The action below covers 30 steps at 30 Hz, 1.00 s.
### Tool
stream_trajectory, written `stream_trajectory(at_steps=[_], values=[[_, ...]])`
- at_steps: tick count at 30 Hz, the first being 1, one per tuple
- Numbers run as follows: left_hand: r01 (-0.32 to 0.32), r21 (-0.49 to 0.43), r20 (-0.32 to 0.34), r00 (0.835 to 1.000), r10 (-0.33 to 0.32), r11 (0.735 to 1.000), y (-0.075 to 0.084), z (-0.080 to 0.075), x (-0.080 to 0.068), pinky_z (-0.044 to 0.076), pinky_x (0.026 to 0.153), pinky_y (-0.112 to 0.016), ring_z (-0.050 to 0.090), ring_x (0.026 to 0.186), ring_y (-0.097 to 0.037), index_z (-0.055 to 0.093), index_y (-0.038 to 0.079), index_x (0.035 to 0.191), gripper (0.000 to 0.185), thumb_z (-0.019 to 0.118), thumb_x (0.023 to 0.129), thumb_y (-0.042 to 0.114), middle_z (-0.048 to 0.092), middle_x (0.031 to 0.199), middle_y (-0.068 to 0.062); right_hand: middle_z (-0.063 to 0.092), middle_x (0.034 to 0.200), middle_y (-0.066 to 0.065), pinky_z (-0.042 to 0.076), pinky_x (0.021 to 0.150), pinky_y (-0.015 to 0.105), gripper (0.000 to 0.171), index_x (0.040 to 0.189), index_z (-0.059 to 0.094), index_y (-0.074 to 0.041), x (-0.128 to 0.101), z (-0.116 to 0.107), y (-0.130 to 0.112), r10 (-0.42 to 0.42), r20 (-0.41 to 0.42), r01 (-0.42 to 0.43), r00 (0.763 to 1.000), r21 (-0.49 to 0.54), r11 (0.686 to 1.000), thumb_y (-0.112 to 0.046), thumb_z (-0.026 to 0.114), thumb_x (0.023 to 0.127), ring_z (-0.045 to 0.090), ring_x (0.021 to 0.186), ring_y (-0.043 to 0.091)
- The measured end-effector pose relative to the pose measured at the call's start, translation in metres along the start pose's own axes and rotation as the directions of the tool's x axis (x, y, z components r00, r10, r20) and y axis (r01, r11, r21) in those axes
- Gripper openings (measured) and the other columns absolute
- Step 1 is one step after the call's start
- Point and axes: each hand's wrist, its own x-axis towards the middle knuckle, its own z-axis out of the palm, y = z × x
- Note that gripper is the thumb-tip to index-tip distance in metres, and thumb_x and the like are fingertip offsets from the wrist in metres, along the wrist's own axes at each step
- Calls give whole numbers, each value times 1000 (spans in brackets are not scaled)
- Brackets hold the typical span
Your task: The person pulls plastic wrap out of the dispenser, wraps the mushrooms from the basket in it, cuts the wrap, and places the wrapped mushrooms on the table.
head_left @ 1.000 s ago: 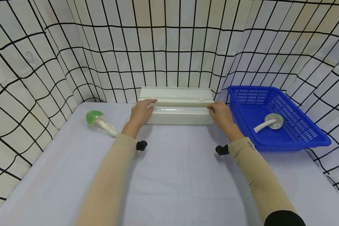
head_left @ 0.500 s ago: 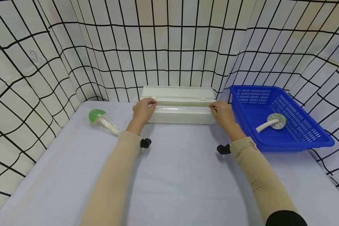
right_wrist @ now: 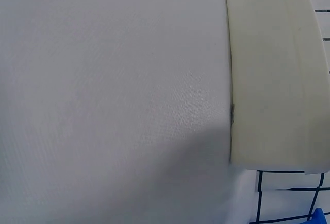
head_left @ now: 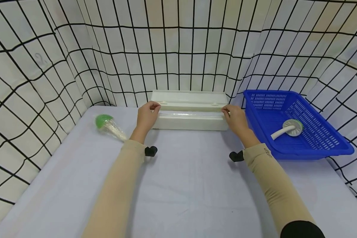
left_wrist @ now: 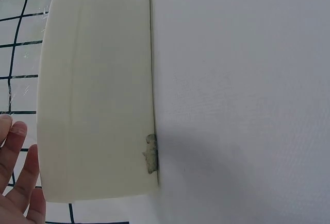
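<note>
A long white cling film dispenser lies at the back of the table, its lid raised. A strip of clear film shines along its opening. At the left end my left hand has thumb and forefinger together, pinching the film's edge. The left wrist view shows these fingers beside the dispenser's front wall, with faint clear film above them. My right hand pinches at the right end, apparently on the film. In the right wrist view only the dispenser shows; the hand is out of frame.
A blue basket stands right of my right hand, holding a white-handled, mushroom-shaped thing. Left lies a similar green-topped thing in clear plastic. Black wire mesh encloses the back and sides of the white table.
My left hand has shifted a little outward to the left along the dispenser. The right hand stays at the right end. The whole head view has drifted slightly.
</note>
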Motion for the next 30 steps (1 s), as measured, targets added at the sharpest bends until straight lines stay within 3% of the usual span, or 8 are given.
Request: stream_trajectory(at_steps=[10,19,30], values=[[0,-44,-26,1000,-1,999,1,-4,-1,49,95,-45,63,110,-33,70,-1,110,18,61,104,13,70,112,-18,71,100,23,50,81,50,18,108,70,7,1,-4,-2,-29,-22,29,999,29,999,-7,59,105,62,90,37],[-4,-45,-25,1000,3,999,1,-9,-4,49,96,-47,63,112,-32,71,0,110,18,62,105,15,71,113,-17,71,101,23,49,87,52,18,108,72,5,0,-8,-4,-40,-53,40,998,9,999,-7,60,104,63,93,37],[-32,-47,-54,998,30,998,0,-13,-5,46,101,-50,64,111,-33,72,0,107,16,64,103,13,72,111,-17,69,107,23,52,84,49,20,113,69,5,0,-11,-7,-15,-45,17,999,27,1000,-9,56,106,63,93,35]])
